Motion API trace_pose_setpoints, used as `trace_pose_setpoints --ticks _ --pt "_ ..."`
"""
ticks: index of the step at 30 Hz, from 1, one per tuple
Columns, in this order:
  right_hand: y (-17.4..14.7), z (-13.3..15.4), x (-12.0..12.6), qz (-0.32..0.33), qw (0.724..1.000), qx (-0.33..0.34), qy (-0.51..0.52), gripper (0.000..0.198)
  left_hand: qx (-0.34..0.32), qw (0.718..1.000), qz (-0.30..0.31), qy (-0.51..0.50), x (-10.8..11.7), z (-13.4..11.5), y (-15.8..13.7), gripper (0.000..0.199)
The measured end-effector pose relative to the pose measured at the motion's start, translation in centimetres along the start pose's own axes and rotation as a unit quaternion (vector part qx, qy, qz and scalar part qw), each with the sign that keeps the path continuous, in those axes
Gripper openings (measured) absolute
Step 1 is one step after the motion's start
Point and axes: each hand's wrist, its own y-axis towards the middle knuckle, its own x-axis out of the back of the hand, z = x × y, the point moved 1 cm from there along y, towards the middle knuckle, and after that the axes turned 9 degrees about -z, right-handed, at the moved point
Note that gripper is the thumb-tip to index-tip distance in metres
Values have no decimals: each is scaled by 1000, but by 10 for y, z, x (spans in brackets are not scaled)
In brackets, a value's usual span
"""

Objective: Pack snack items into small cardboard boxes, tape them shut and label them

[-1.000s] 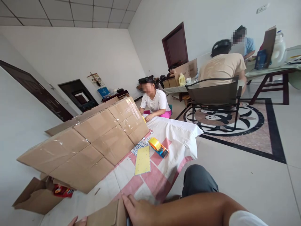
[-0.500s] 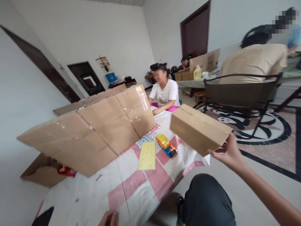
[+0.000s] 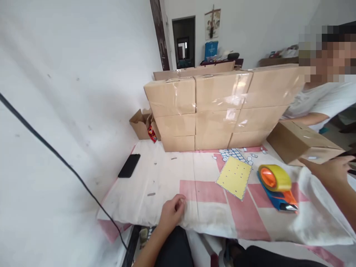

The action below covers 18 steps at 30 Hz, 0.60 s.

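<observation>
My left hand [image 3: 171,213] rests at the table's front edge, fingers loosely curled and thumb close to them, with nothing visible in them. At the right side, my right hand [image 3: 329,171] is at the near end of a closed brown cardboard box [image 3: 294,142], thumb on its left corner and fingers around towards its right side. The box is at the right end of a wall of taped cardboard boxes [image 3: 214,124]. Between my hands lie a yellow dotted sheet [image 3: 236,178] and a tape dispenser [image 3: 278,185] with a yellow roll.
A black phone [image 3: 129,165] lies at the table's left. Small white labels [image 3: 235,154] are scattered before the box wall. An open carton [image 3: 139,124] with a red packet [image 3: 152,133] stands by the wall. A black cable [image 3: 63,159] hangs left. A person in a white shirt [image 3: 330,100] is at right.
My view has swung left to face the table. The box in my right hand has moved from beyond the table's right edge to beside the box wall. My left hand stays curled.
</observation>
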Motion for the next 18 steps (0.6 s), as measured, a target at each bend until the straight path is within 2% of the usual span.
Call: trace_pose_setpoints --ticks 2,3,4,6,8,10,11,13,14,16,18 --pt "-10 23 -40 -21 996 61 -68 63 6 999 -37 -38 25 11 16 28" --pt "-26 38 -64 2 989 103 -108 52 9 997 -67 -49 42 19 31 28" --pt "-48 55 -91 69 978 145 -129 37 12 993 -105 -53 62 27 51 28" --pt "-108 95 -154 237 945 205 -93 27 23 983 -179 -41 105 43 102 30" --pt "-173 138 -227 347 909 228 -33 21 39 966 -257 -15 145 57 164 41" --pt "-229 184 -306 427 876 223 11 23 53 951 -304 22 177 67 226 49" --pt "-250 205 -346 456 865 208 22 25 53 949 -308 41 189 70 254 49" --pt "-281 244 -423 515 841 163 6 34 47 950 -297 80 208 76 301 39" --pt "-290 260 -457 539 834 120 -9 42 42 953 -284 97 215 79 319 34" --pt "-300 284 -512 543 836 82 -23 57 31 959 -252 124 227 84 347 27" --pt "-300 297 -547 527 848 50 -35 70 22 965 -225 135 236 88 366 24"
